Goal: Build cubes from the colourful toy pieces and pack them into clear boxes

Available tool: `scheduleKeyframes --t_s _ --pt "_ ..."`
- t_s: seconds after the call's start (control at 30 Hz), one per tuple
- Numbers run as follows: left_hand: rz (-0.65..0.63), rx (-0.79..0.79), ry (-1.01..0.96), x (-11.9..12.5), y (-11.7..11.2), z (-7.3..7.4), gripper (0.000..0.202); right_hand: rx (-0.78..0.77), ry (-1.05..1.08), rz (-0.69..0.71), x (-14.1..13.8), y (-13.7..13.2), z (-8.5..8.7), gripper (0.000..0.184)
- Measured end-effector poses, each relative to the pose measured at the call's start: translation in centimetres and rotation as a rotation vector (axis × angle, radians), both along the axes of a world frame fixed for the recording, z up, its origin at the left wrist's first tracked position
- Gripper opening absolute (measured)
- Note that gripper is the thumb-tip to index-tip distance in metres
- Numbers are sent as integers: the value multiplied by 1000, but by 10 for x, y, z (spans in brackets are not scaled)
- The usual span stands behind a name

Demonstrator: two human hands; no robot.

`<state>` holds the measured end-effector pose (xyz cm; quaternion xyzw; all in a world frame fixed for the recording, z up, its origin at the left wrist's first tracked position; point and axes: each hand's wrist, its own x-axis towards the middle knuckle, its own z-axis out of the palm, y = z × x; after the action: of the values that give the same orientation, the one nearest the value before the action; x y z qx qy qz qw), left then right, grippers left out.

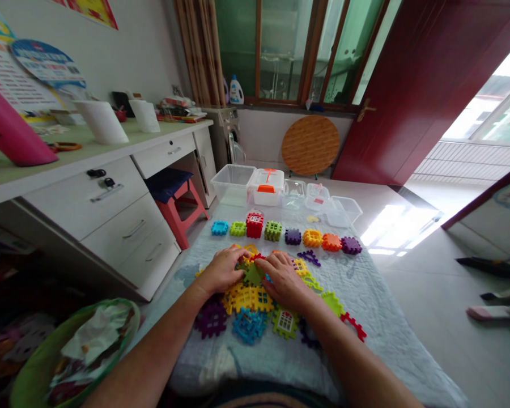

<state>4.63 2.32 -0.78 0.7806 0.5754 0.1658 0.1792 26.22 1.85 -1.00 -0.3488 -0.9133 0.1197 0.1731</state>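
Observation:
A heap of flat plastic interlocking tiles (250,309) in yellow, blue, purple, green and red lies on a pale quilted cloth (365,294). My left hand (223,269) and my right hand (284,276) rest on top of the heap, fingers curled around a green tile (253,274) held between them. Beyond the heap stands a row of several built cubes: blue (220,228), green (238,229), red (254,224), another green (272,230), purple (293,236), yellow (311,238), orange (331,242) and purple (351,245).
Clear plastic boxes (233,181) and a white case with an orange handle (266,187) stand at the cloth's far end. A white desk with drawers (110,209) and a red stool (179,212) are on the left. A green bin (74,351) sits near left.

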Motion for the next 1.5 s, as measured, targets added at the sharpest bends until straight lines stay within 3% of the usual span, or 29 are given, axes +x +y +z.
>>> scheduleKeyframes --t_s 0.3,0.47,0.6,0.77,0.87,1.0,1.27,1.5 --pt "-43 -28 -56 5 3 9 13 6 104 -70 8 1 -5 51" --pt "-81 -7 -19 3 3 7 18 45 157 -253 28 9 -8 43" --pt "-78 -12 7 3 5 6 18 47 73 -359 41 15 -14 36" --pt "-69 19 22 5 6 6 20 34 51 -378 41 12 -17 45" --pt "-65 21 17 5 5 6 19 38 98 -305 39 11 -16 56" --pt "-52 63 9 3 4 11 17 16 112 -210 39 11 -17 53" --pt "-16 351 -109 15 -1 29 17 1 131 -281 39 12 -15 50" --pt "-13 443 -53 39 -5 14 17 8 109 -322 41 11 -15 42"
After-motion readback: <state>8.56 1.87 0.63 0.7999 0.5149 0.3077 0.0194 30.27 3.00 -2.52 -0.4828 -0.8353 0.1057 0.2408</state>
